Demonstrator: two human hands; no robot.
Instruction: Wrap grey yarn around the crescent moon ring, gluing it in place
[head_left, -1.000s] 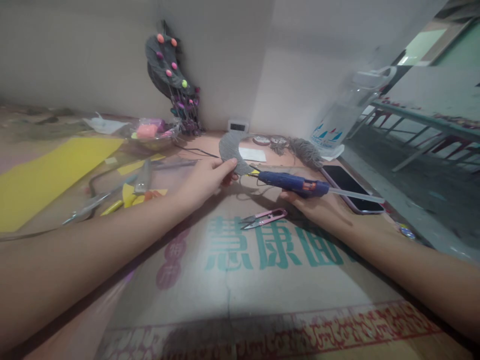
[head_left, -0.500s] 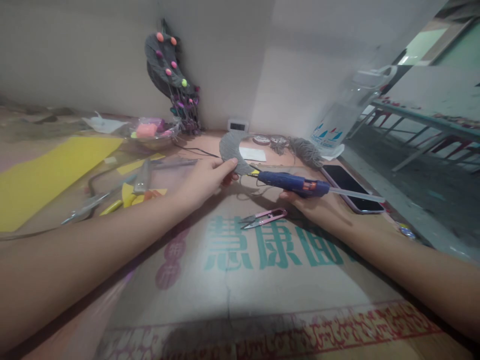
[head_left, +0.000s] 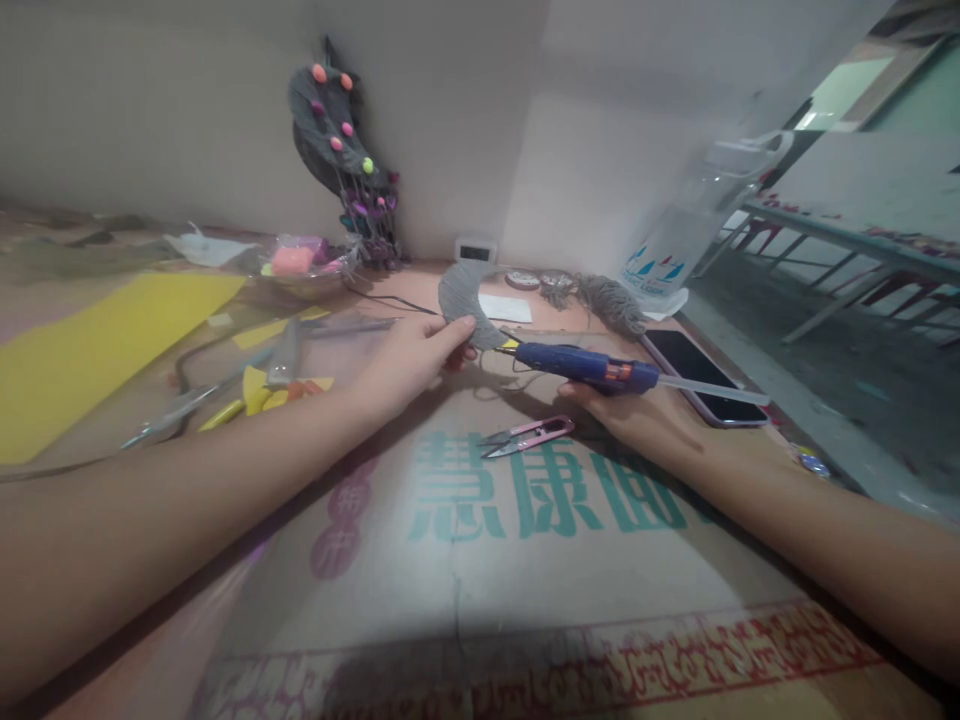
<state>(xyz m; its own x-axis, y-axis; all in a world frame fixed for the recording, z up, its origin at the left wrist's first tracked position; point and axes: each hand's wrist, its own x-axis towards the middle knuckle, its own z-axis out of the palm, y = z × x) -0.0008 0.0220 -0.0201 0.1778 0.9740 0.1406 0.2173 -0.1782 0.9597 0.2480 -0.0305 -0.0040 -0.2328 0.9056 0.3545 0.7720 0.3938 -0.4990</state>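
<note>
Between the thumb and fingers of my left hand [head_left: 427, 358] is a grey, yarn-wrapped crescent moon [head_left: 459, 300], held upright above the table. My right hand [head_left: 600, 405] is closed round a blue hot glue gun [head_left: 581, 366]; most of its fingers are hidden behind the gun. A clear glue stick [head_left: 712, 389] sticks out of the gun's back end. The yellow-ringed nozzle points left and meets the crescent's lower end; whether it touches, I cannot tell. Below lies a pair of pink thread snips [head_left: 529, 436] on the printed cardboard sheet [head_left: 375, 620].
A phone [head_left: 705, 378], a water bottle [head_left: 671, 230] and a grey yarn bundle [head_left: 611, 305] stand or lie at right. Leftward are yellow sheets [head_left: 112, 350], scissors [head_left: 172, 412] and a bowl of coloured pieces [head_left: 307, 270]. A finished-looking moon hanging [head_left: 330, 130] leans by the wall.
</note>
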